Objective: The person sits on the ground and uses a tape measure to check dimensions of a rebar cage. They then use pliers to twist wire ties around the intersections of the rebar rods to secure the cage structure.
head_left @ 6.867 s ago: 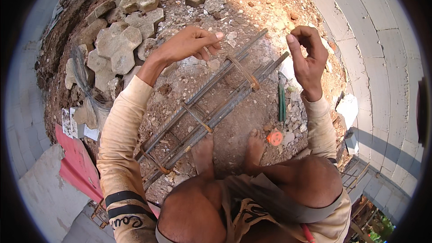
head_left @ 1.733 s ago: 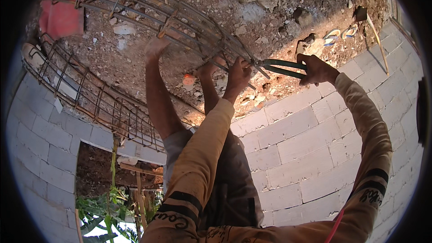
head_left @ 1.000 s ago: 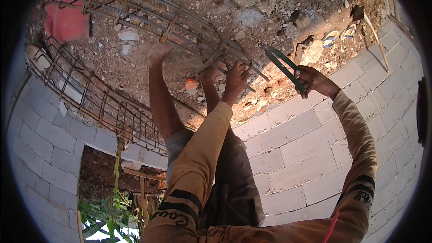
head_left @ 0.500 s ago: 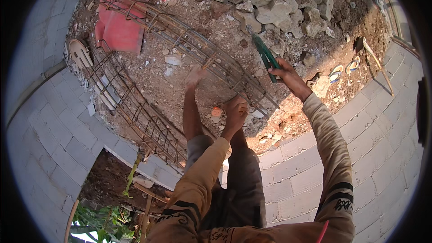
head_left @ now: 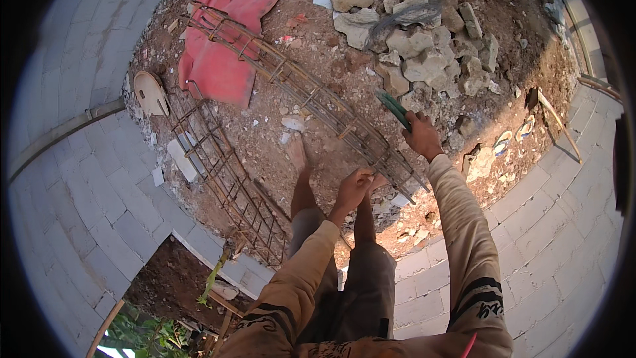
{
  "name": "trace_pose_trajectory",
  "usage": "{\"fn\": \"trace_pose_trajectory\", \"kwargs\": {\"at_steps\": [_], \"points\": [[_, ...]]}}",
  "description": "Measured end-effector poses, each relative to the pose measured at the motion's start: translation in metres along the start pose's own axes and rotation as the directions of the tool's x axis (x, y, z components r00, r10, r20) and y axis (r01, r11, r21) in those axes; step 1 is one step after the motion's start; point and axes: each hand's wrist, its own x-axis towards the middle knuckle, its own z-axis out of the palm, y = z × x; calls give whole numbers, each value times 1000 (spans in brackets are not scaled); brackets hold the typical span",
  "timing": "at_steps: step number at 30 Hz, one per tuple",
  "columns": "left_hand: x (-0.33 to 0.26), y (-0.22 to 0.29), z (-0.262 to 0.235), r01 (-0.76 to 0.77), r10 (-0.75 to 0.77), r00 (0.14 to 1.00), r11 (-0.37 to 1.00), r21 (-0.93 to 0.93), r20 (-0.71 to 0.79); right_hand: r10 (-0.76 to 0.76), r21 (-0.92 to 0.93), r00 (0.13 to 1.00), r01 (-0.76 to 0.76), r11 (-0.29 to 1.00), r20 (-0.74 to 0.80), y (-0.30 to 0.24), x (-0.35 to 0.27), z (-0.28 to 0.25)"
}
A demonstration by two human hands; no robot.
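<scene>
In my right hand (head_left: 421,135) is a pair of green-handled pliers (head_left: 394,110), pointing up and to the left above the soil. My left hand (head_left: 355,190) is closed, its fingers pinched together just above my right foot; whatever they hold is too small or hidden. Between the two hands runs the near end of a long rebar cage (head_left: 344,124), its rusty bars ringed by square stirrups. It lies diagonally on the ground and stretches to the far left. My bare left foot (head_left: 296,154) rests on the soil beside it.
A second rebar cage (head_left: 228,166) lies to the left. Beyond the first one are a red sheet (head_left: 222,53) and a heap of broken stones (head_left: 430,59). Flip-flops (head_left: 513,136) and a wooden-handled tool (head_left: 560,122) sit at right. Grey block walls (head_left: 99,192) surround the pit.
The view has shifted, so the ground sits lower and farther right in it. My right hand has brought the pliers nearer the cage's end; my left hand stays pinched by my right foot.
</scene>
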Motion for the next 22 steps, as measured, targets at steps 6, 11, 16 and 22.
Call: {"fn": "trace_pose_trajectory", "kwargs": {"at_steps": [6,11,16,22], "points": [[3,25,-71,68,-73,992,996,58,102,89,-94,995,-85,992,37,-2,-36,-3],[-20,78,-206,147,-152,988,981,124,30,206,253,970,-233,939,127,-3,-99,27],[-51,20,-368,147,-116,970,980,133,-215,248,532,925,-370,762,287,-100,-172,46],[-156,6,-500,169,-273,900,937,-304,-341,64,605,946,-254,755,318,-252,-204,-14]]}}
